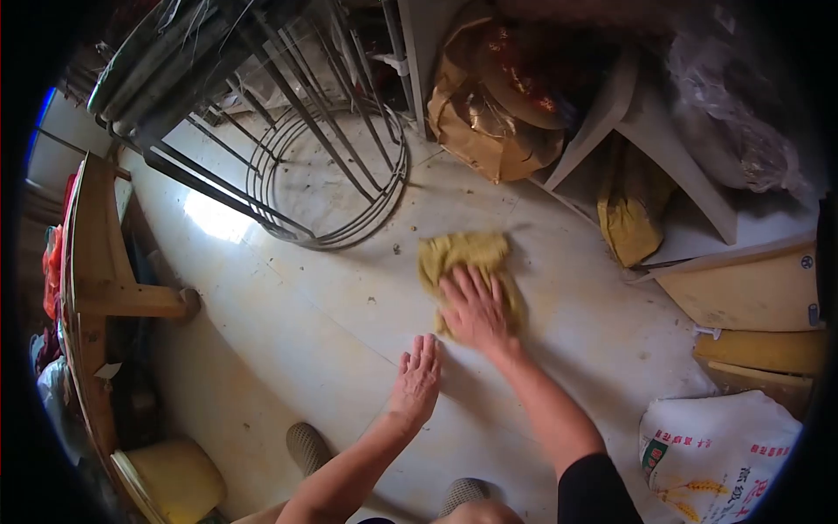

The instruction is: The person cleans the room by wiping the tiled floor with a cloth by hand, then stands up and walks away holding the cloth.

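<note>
My right hand (pixel 476 312) lies flat with its fingers spread on a crumpled yellow-green cloth (pixel 463 249). The cloth rests on the pale tiled floor, partly covered by the palm and fingers. To the left and nearer to me is my left hand (pixel 419 377), its fingers stretched out and nothing in it. It is close to the floor just short of the cloth; whether it touches the tiles I cannot tell. Small dark crumbs (pixel 397 250) are scattered on the floor beyond the cloth.
A metal stand with a ringed base (pixel 327 240) rises at the back left. Along the right are a brown paper bag (pixel 471 131), a white shelf frame (pixel 672 166), a yellow bag (pixel 630 229) and a printed white sack (pixel 716 454). A wooden table leg (pixel 131 299) and yellow bucket (pixel 179 480) flank the left.
</note>
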`<state>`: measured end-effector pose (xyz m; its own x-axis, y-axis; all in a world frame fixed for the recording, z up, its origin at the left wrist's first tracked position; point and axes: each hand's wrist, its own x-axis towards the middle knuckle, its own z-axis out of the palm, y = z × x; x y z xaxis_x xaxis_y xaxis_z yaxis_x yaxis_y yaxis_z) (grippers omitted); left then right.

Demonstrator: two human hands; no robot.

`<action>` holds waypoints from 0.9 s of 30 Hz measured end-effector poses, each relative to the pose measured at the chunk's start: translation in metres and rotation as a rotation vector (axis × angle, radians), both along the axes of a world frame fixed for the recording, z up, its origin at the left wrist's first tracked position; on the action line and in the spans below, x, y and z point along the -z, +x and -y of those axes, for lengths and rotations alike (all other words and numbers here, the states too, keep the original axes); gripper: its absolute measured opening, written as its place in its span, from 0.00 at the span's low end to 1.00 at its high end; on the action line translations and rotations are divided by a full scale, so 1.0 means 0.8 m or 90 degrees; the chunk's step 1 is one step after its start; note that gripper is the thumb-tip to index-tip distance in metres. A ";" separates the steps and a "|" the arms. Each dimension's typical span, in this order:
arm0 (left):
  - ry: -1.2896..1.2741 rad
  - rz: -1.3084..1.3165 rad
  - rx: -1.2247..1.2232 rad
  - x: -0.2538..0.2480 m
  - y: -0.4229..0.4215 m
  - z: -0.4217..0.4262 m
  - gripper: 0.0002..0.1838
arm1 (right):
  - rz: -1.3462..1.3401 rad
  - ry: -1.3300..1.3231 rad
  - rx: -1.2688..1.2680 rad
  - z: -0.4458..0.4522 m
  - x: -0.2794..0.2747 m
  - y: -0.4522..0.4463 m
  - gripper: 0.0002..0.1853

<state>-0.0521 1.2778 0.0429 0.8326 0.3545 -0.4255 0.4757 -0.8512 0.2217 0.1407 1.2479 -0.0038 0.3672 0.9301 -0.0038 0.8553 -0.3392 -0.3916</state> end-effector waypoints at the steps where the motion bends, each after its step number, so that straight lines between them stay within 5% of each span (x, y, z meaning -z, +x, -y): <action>1: 0.015 0.004 0.008 0.002 0.000 0.001 0.35 | 0.011 0.001 -0.013 -0.032 0.006 0.026 0.33; 8: 0.034 -0.048 0.030 0.001 0.003 -0.002 0.34 | 0.022 -0.042 0.301 -0.191 0.013 0.096 0.33; 12: -0.002 -0.010 -0.003 0.012 -0.003 -0.005 0.35 | 0.051 0.029 0.142 -0.137 -0.014 0.010 0.24; 15: -0.028 0.164 -0.053 0.021 -0.013 -0.007 0.24 | -0.082 0.072 0.183 -0.089 -0.008 -0.037 0.18; 18: -0.068 -0.028 0.004 0.016 -0.011 -0.006 0.23 | -0.239 0.014 0.041 -0.069 -0.036 -0.096 0.17; 19: -0.084 0.122 -0.077 0.027 -0.020 0.003 0.23 | -0.190 0.070 -0.051 -0.071 -0.024 -0.117 0.20; 21: -0.077 0.053 -0.053 0.039 -0.027 0.007 0.24 | -0.117 0.039 -0.213 -0.087 0.003 -0.136 0.33; 24: -0.012 0.039 -0.023 0.031 -0.020 -0.001 0.27 | 0.004 -0.015 -0.251 -0.139 0.009 -0.100 0.42; 27: -0.022 0.073 -0.041 0.020 -0.015 -0.008 0.31 | 0.043 -0.097 -0.080 -0.180 0.003 -0.036 0.45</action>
